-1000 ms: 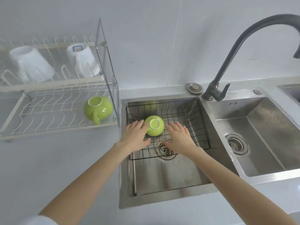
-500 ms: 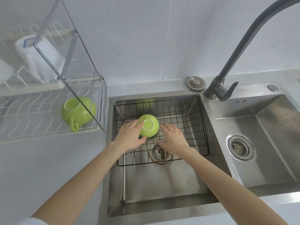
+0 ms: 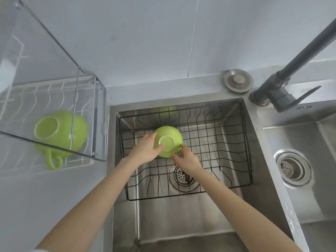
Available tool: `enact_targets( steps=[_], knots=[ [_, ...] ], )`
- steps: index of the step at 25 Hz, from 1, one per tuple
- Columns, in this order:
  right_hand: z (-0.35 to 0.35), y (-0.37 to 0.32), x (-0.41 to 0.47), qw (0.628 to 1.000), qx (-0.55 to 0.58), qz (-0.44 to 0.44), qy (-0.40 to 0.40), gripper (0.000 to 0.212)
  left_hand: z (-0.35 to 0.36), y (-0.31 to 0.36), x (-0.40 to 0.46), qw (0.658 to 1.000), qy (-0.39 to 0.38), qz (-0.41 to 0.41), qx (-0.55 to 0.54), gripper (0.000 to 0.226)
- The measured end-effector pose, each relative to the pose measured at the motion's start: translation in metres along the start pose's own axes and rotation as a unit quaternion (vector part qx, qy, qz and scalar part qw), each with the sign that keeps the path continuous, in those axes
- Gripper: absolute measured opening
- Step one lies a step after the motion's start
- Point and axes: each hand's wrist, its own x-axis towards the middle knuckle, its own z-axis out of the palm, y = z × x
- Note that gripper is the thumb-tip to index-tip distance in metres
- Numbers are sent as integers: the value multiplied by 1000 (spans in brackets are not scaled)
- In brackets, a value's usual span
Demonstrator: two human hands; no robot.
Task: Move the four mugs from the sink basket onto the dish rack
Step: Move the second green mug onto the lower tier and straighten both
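Mugs: we clamp both hands, left hand (image 3: 145, 149) and right hand (image 3: 189, 159), fingers closed round the upturned green mug (image 3: 168, 140). It sits toward the sink basket's (image 3: 247, 142) rear-left corner, needing a steady two-sided lift.

Clear panel (image 3: 54, 84) walls off rack (image 3: 27, 99) beside sink (image 3: 181, 224).

Mug in basket (image 3: 168, 140): upside down, gripped by left hand (image 3: 145, 150) and right hand (image 3: 187, 159)
Sink basket (image 3: 227, 142): black wire, set in the sink (image 3: 181, 224)
Dish rack (image 3: 23, 99): one green mug (image 3: 60, 131) held, handle forward
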Motion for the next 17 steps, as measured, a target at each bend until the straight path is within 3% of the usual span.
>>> enact_targets(
  steps=[7,17],
  knots=[
    [6,0,24,986,150,62,20,56,12,0,28,995,19,-35,-88,61],
    [3,-7,16,980,185,59,50,56,10,2,23,986,55,-58,-144,62]
  ],
)
